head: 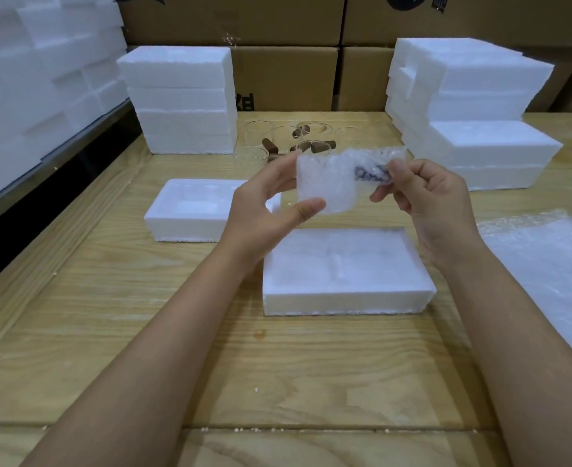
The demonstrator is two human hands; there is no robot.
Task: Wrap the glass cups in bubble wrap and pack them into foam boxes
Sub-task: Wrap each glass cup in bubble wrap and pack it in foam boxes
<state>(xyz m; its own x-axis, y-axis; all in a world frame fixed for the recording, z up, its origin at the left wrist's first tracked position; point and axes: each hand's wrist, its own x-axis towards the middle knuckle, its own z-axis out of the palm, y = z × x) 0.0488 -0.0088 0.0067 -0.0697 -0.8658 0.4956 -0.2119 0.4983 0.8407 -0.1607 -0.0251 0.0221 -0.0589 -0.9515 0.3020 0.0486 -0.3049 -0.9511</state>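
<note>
Left hand (267, 214) and right hand (429, 203) pinch one wrapped cup (331, 183) above the near box (345, 291), a second box (183, 227) to its left. Two stacks (183, 99) flank blurred cups (257, 143) at the table's (109, 315) far edge; one wrap sheet (547, 264) lies at the right edge.

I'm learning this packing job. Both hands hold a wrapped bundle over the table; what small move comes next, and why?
Probably tuck in the ruffled right end of the bundle with the right hand while the left hand grips the other end. That end looks loose, with something dark showing through, and the foam box lies right below, ready for it.
</note>
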